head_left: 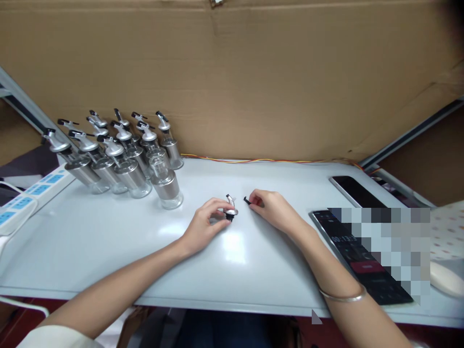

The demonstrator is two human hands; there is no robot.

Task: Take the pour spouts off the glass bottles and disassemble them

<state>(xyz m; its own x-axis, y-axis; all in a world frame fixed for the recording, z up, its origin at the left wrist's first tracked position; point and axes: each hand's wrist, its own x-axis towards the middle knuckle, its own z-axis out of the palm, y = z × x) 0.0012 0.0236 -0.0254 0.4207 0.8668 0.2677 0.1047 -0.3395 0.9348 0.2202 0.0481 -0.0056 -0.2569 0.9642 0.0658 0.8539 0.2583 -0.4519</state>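
While the left hand grips a small silver pourer head with a black stopper near the middle of the glossy white desk, the right hand holds a slim black plastic piece just beside it, the two parts apart. Left fingers: part spread, thumb and fingertips on either side of the pourer head. Right fingers: drawn together in a pinch on one end of the black piece. Whether the stopper touches the surface cannot be told.

Risks noted. The black piece offers little to hold; a loosened pinch would probably let it turn or drop. The pourer head, gripped from one side only, could tilt under a sideways push. A clear glass bottle with a steel sleeve and no top stands near the left hand; a careless backward swing could knock it into the closely packed silver-topped bottles behind.
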